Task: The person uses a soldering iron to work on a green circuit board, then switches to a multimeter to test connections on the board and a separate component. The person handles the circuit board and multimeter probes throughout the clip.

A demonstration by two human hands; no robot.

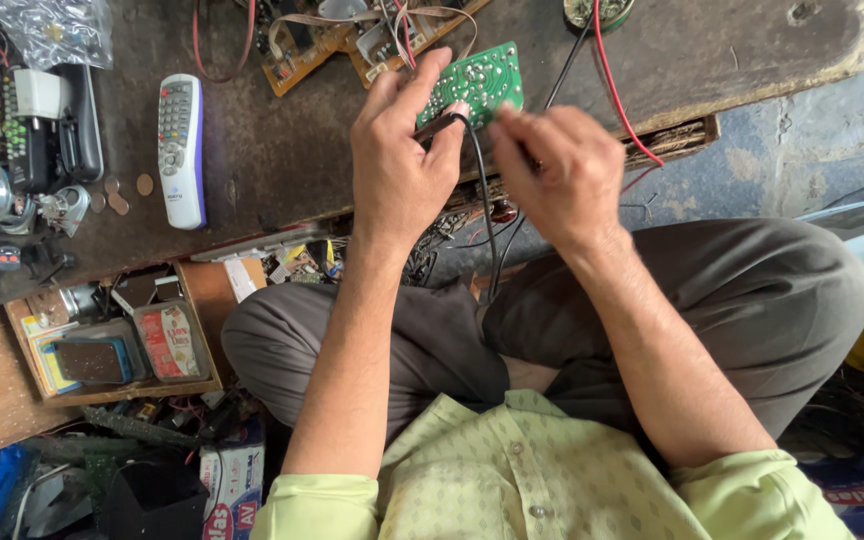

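Green circuit board [474,82] sits held up over the far edge of the dark worn workbench [282,160], centre of view. Left hand [399,160] grips the board from the left, fingers curled round its edge and thumb side pinching a thin dark rod-like tool or probe tip against it, with a black cable [485,215] dropping down toward the lap. Right hand [560,170] is just right of the board, fingers bunched narrow near its lower corner; cannot tell if they pinch anything, the knuckles hide it. Red wire [620,100] runs past on the right, near the right hand. White remote control [181,150] lies on the bench well left, coins [132,192] beside it, more brown boards [297,55] at the far edge. Clutter tray [117,350] near left.

Risks, judged: board is held by an edge only, so a push from the tool could tip it or slip it from the fingers. Cable hangs loose across the knees; a snag could jerk the tip off its spot. Red wire close enough to catch.
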